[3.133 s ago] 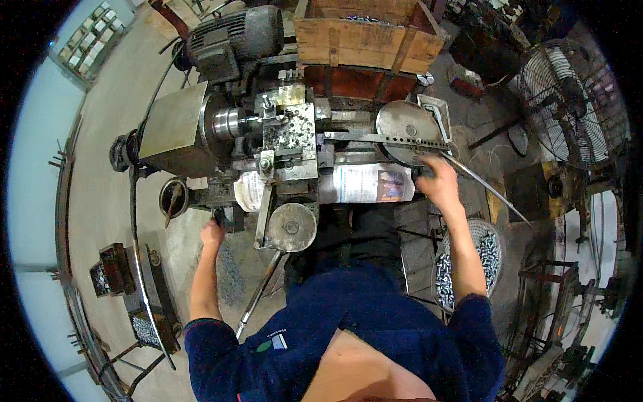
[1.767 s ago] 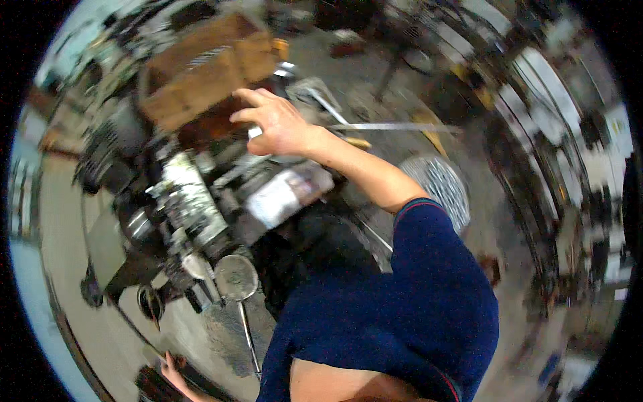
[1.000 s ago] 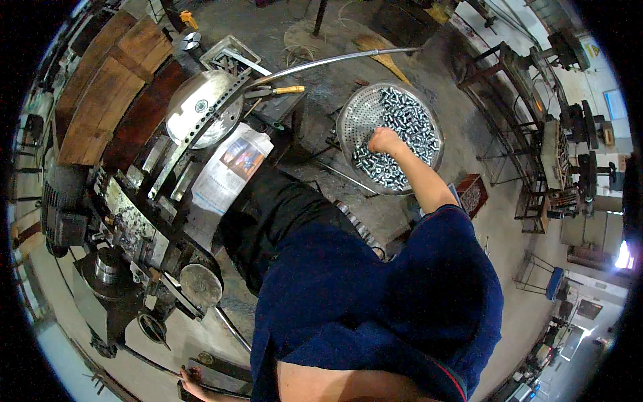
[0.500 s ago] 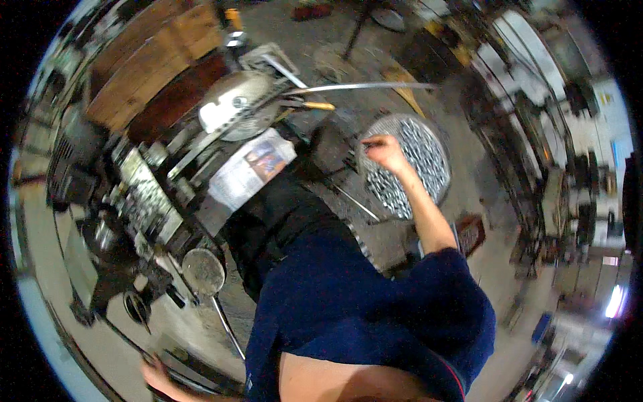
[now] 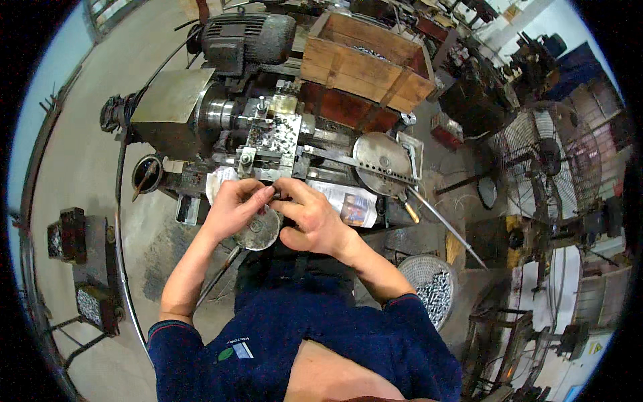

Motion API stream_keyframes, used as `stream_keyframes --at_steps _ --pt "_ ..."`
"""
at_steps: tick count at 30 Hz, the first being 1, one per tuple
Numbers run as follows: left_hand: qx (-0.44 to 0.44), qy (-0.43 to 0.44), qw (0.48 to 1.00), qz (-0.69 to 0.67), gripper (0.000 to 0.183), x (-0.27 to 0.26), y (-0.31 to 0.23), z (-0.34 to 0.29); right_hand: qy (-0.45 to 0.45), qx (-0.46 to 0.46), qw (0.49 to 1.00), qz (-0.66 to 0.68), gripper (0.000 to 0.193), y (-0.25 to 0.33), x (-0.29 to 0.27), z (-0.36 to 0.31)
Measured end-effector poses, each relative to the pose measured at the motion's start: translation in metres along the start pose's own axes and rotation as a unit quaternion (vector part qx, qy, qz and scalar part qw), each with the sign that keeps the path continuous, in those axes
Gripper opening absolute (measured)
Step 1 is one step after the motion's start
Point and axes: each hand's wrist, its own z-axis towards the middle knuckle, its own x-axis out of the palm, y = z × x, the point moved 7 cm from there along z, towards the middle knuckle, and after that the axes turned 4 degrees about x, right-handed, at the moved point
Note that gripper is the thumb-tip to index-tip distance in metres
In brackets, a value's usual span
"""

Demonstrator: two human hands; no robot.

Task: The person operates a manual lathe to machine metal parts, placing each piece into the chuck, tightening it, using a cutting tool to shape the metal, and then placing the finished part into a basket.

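Observation:
My left hand and my right hand meet in front of a metal-working machine strewn with small bits. Their fingertips are closed together around a small dark piece, too small and too covered to name. Both thumbs and forefingers pinch there, while the other right fingers curl loosely. Just below the hands sits a round metal disc on a rod. Printed paper lies right of my right hand. Farther right and lower, a round mesh basket holds many small silvery metal parts.
Behind the machine are a ribbed electric motor and a wooden crate. A large round plate and a long metal bar extend right. A fan stands far right; boxes of parts stand left.
My right hand has left the basket of metal parts and come to the machine. My left hand has risen from the lower left to meet it. The view has turned toward the machine.

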Motion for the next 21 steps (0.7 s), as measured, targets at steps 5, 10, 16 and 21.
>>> stream_keyframes --at_steps 5,10,16,21 --pt "-0.011 -0.011 1.0 -0.027 0.028 -0.012 0.011 -0.007 -0.002 -0.04 0.999 -0.032 0.03 0.0 0.007 0.016" --pt "-0.035 0.031 0.999 0.022 0.025 -0.028 0.009 -0.006 0.062 -0.098 0.987 -0.108 0.022 0.002 0.017 0.035" --pt "-0.021 -0.04 0.992 0.12 0.036 -0.093 0.005 -0.025 0.122 -0.08 0.951 -0.273 0.024 -0.029 0.032 0.092" --pt "-0.039 -0.196 0.926 0.319 0.038 -0.195 0.025 -0.097 0.125 -0.032 0.891 -0.435 0.019 -0.101 0.061 0.165"
